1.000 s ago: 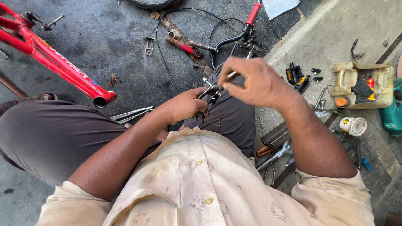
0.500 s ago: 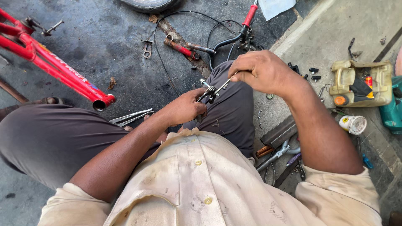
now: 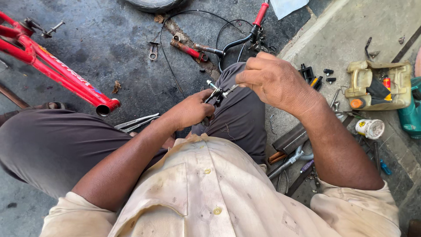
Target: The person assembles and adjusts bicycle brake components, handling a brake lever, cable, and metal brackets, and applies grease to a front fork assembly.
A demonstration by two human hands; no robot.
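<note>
Head view: the person sits low with knees apart, and both forearms reach forward over the lap. The left hand [image 3: 190,109] is closed around a small metal brake part [image 3: 215,95], with the knuckles up and the wrist nearly straight; the part sticks out of the fist toward the right hand [image 3: 274,81]. The right hand is higher, its wrist bent down and its fingers curled tight; the fingertips pinch a thin metal piece [image 3: 231,90] that meets the brake part; what exactly this piece is, I cannot tell. The two hands are near each other, above the right knee, and the brake part is between them, not on the ground.

On the dark floor in front lies a handlebar [image 3: 237,41] with a red grip and black cables; a red frame [image 3: 57,72] lies at the left, well apart from the hands; pliers [image 3: 136,123] lie beside the left thigh. At the right, on the lighter concrete, stand a cut yellowish can [image 3: 377,85] holding tools, and a small white tin [image 3: 369,128] near it.
</note>
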